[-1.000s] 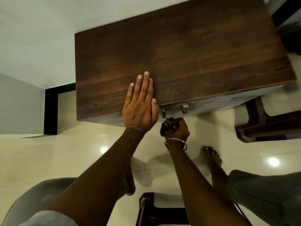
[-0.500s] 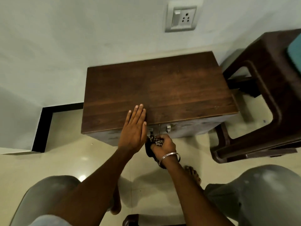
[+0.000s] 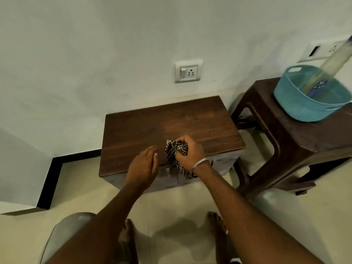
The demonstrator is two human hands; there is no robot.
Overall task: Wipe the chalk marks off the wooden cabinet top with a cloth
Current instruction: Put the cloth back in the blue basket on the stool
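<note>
**Head view: cloth bunched in the right hand on the cabinet top, left hand flat beside it**

Wall (image 3: 95,63): pale, fills the upper half.

Floor (image 3: 171,202): glossy cream tile.

Cabinet top (image 3: 152,126): dark wood, back edge against the wall, all four edges in view.
- Chalk marks: cannot make out. There is only a slightly paler haze near the middle of the boards, and the frame is soft.
- The cabinet front is mostly hidden behind both forearms and the hanging cloth. One small metal handle (image 3: 167,171) shows between the wrists.

Stool (image 3: 297,149): dark brown, just right of the cabinet, far side cut off by the frame edge.

Basket (image 3: 297,109): teal, stands on the stool, right rim cut off. A long pale object (image 3: 327,65) leans out of it. It is blurred and its upper end is out of frame, so it cannot be identified.

Left hand (image 3: 143,166): palm down, fingers straight and pressed together, over the front edge of the top. Contact with the wood cannot be confirmed.

Right hand (image 3: 190,151): fingers curled into a fist around the cloth, knuckles up, near the front edge. It is close to the left hand but apart from it.

Cloth (image 3: 174,151): dark-and-light check, bunched.
- A wad sticks out of the fist toward the left hand.
- A tail hangs over the front edge and down the cabinet face, under the wrist.

Wall socket (image 3: 187,72): on the wall above the cabinet.

Bangle (image 3: 202,163): thin metal, on the right wrist.
</note>
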